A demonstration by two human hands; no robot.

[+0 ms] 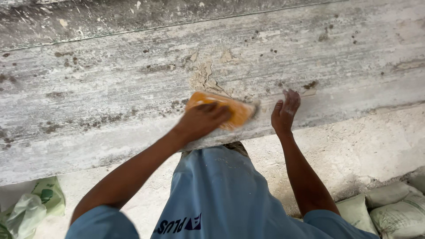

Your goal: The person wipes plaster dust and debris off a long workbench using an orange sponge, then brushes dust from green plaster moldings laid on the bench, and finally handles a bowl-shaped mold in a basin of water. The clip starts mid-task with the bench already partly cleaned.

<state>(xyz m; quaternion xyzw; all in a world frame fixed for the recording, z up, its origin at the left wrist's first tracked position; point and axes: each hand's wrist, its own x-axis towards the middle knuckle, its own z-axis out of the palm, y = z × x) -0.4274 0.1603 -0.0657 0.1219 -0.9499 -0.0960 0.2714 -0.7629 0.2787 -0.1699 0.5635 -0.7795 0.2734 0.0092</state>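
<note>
I work with two hands on one long grey slab (110, 88), streaked and spotted, with a patch of flaking plaster (204, 77) near its middle. My left hand (201, 120) lies flat on one orange pad (230, 110), fingers spread over its top and pressing it against the slab close to the lower edge; the pad is blurred, so I cannot tell its exact shape. My right hand (284, 111) is just beside the pad, apart from it, open with fingers spread, its fingertips against the slab and holding nothing.

The slab's lower edge runs across the view just above my body. Along the slab there is bare surface to both sides of the pad. Beyond the edge lies a pale floor (363, 146). At lower right sit about three sacks (389, 208), packed together. At lower left I count two crumpled bags (31, 208), one green, one whitish.
</note>
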